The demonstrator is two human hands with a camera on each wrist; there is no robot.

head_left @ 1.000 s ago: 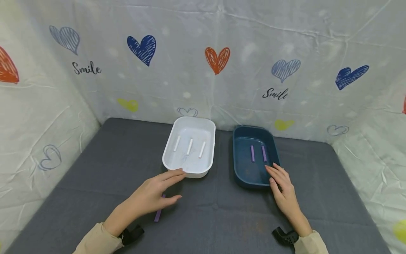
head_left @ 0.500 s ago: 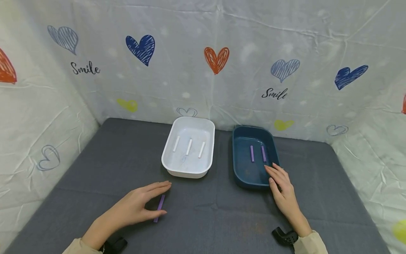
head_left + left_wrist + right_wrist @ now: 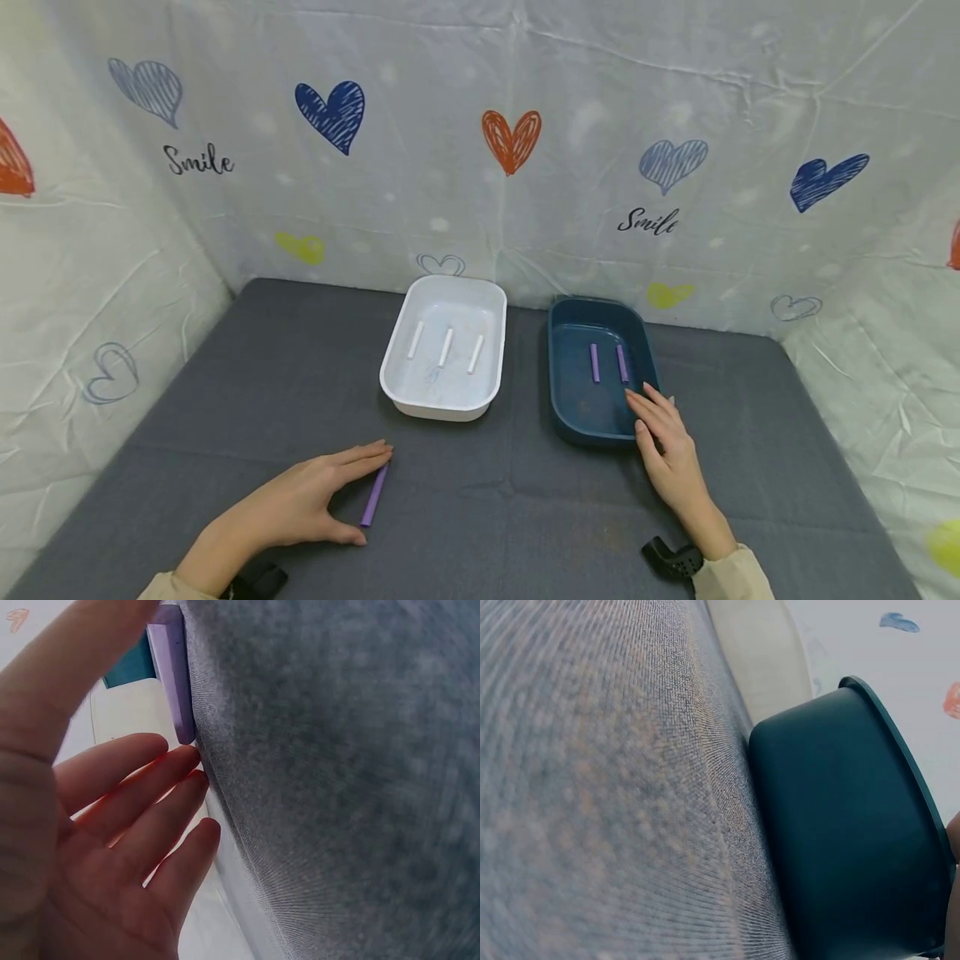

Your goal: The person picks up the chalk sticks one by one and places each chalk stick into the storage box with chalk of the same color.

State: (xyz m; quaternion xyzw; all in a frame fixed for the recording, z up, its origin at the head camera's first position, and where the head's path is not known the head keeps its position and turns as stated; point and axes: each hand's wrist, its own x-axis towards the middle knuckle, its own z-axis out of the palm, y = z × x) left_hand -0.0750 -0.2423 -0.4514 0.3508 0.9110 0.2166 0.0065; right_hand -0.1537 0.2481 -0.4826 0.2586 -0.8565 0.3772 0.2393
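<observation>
A purple chalk stick [image 3: 375, 496] lies on the grey cloth at the front left. My left hand [image 3: 300, 497] is spread around it, fingertips by its far end and thumb by its near end. In the left wrist view a narrow gap shows between the fingers and the purple chalk [image 3: 172, 675]. My right hand [image 3: 672, 458] rests with relaxed fingers on the near right corner of the dark blue tub [image 3: 592, 421]. Two purple chalk sticks [image 3: 595, 363] lie inside that tub. The right wrist view shows mainly the tub's side wall [image 3: 847, 825], with a bit of the hand at its rim.
Left of the blue tub stands a white tub [image 3: 442, 404] holding three white chalk sticks [image 3: 446, 347]. Behind both hangs a white cloth wall [image 3: 420, 183] printed with hearts. The table is covered in grey cloth [image 3: 510, 533].
My left hand has moved from the white tub's near edge down and left to the purple chalk on the cloth. The right hand has stayed at the blue tub.
</observation>
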